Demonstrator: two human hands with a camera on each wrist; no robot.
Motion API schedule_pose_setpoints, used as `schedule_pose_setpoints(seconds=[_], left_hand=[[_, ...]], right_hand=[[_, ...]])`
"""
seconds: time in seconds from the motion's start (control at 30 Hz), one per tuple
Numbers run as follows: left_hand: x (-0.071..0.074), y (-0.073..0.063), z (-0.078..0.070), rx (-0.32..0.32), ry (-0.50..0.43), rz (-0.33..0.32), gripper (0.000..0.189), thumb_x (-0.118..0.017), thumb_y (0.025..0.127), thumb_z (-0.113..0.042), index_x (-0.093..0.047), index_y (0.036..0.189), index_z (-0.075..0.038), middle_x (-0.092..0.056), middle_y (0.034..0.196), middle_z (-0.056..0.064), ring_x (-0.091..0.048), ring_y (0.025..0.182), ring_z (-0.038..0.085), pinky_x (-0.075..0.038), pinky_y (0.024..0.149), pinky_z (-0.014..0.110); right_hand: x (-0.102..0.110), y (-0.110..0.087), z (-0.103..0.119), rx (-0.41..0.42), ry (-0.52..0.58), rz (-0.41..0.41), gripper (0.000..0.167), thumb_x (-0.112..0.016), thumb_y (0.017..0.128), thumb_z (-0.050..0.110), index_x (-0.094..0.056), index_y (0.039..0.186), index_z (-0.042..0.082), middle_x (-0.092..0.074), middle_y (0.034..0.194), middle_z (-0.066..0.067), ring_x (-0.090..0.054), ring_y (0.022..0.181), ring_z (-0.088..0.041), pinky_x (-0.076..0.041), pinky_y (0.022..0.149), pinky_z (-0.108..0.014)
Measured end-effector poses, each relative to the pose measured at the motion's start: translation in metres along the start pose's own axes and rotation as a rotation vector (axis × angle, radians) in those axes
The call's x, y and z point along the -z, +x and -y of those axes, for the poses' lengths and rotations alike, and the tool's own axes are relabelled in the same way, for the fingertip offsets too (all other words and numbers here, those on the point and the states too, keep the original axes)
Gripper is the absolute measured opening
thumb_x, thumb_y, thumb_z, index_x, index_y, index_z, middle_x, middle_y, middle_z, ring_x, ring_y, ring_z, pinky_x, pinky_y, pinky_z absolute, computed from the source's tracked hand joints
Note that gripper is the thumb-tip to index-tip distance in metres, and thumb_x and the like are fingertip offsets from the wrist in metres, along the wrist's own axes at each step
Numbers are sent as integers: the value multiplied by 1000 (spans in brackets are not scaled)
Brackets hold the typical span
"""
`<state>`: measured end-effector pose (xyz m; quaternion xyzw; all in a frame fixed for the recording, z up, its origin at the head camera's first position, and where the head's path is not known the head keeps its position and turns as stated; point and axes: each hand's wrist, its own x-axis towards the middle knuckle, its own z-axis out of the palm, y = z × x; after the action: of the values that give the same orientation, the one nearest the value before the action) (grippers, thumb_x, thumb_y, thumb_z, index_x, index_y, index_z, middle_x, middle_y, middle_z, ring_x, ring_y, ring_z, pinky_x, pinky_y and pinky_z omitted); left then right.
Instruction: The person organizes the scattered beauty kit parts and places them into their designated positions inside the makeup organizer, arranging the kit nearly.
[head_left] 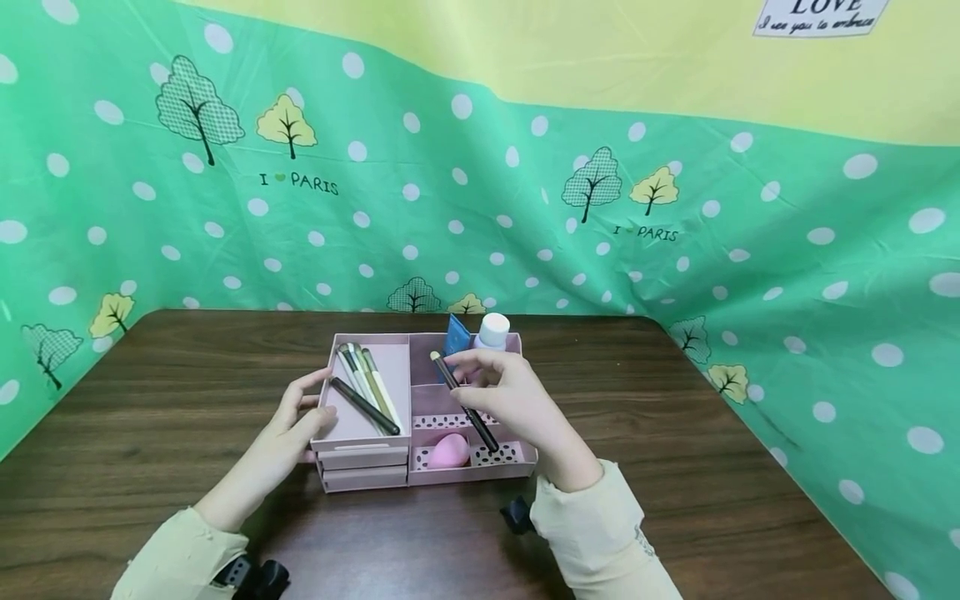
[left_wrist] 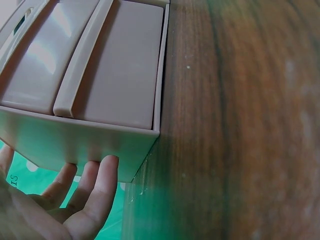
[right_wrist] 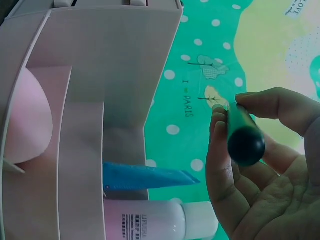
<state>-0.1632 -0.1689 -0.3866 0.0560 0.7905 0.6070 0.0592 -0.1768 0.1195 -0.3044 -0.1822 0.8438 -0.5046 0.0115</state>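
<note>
A pale pink desk organizer (head_left: 360,446) stands on the table. On its left top tray lie several slim pen-like sticks (head_left: 372,379) and a thicker black one (head_left: 365,406). My left hand (head_left: 297,417) rests against the organizer's left side, thumb over the top rim; its other fingertips touch the side wall in the left wrist view. Above the right-hand compartments, my right hand (head_left: 504,392) pinches a slim black pen-shaped stick (head_left: 480,429) with a pale tip, held at a slant. The right wrist view shows its dark round end (right_wrist: 246,146).
In the back right compartment stand a blue tube (head_left: 457,335) and a white-capped bottle (head_left: 493,331). A pink egg-shaped sponge (head_left: 448,452) sits in the front compartment. Below the tray are two drawers (left_wrist: 120,65). A green dotted curtain (head_left: 465,208) hangs behind the wooden table (head_left: 187,392).
</note>
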Motion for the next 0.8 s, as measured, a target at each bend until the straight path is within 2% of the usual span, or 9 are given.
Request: schedule_pose_setpoints(seconds=[0.27,0.57,0.8], left_hand=[[-1,0,0,-12,1,1,59,-47,102,-24,-19,154,-28,-32,142,23,-57,101,21,-54,74,35],[2,-1,0,-14,2,6,62,-46,102,-23,-16,156,-26,-31,142,23,-58,102,20,-55,74,35],[0,-1,1,-2,0,8,62,-46,102,-23,-16,156,-26,-30,143,22,-59,101,21,-55,73,34]], right_hand=[[-7,5,0,-11,7,-3,34,-71,81,4,-71,115,1,-68,98,-15,-56,72,-13,-46,62,-25],[-16,7,5,7,19,5,30,-73,82,6,-73,112,2,-71,91,-15,-59,69,-11,-48,62,-25],[-25,12,11,-30,41,-3,27,-77,81,9,-75,108,3,-72,88,-12,-57,66,-10,-47,61,-24]])
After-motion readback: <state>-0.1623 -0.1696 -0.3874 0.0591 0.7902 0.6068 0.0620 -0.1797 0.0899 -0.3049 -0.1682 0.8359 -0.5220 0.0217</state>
